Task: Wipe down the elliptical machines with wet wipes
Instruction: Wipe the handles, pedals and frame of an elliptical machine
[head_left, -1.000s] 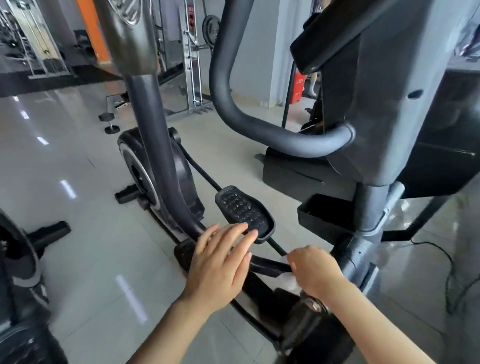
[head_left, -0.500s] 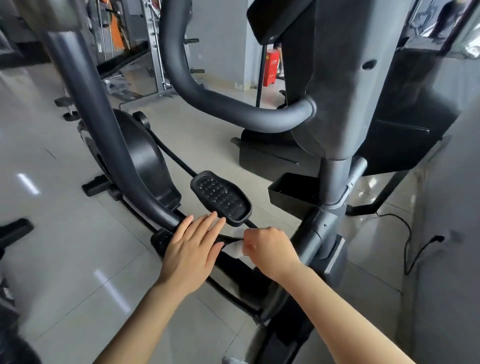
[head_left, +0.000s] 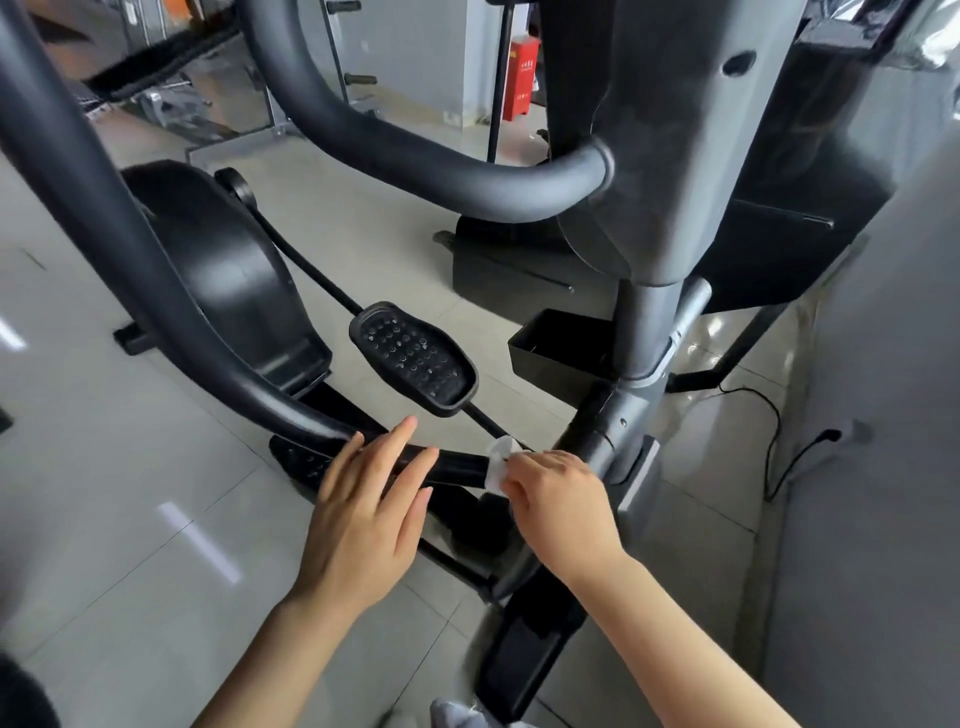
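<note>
A dark grey elliptical machine (head_left: 670, 156) fills the view, with a curved handlebar (head_left: 415, 150) and a studded black pedal (head_left: 415, 358). A black swing arm (head_left: 156, 291) curves down into a low bar (head_left: 457, 462) near the floor. My right hand (head_left: 561, 499) is closed on a white wet wipe (head_left: 498, 462) pressed against that low bar, next to the upright post (head_left: 602, 431). My left hand (head_left: 369, 514) rests flat on the same bar to the left, fingers spread, holding nothing.
Grey tiled floor (head_left: 130, 519) surrounds the machine. A black flywheel housing (head_left: 228, 275) sits behind the arm. A black cable (head_left: 774, 447) runs along the floor at right. A red extinguisher (head_left: 522, 78) and weight racks (head_left: 171, 98) stand far back.
The view has shifted so the machine sits further left and closer. My right hand has slid along the low bar, and the white wipe now shows at its fingertips. My left hand stays on the bar.
</note>
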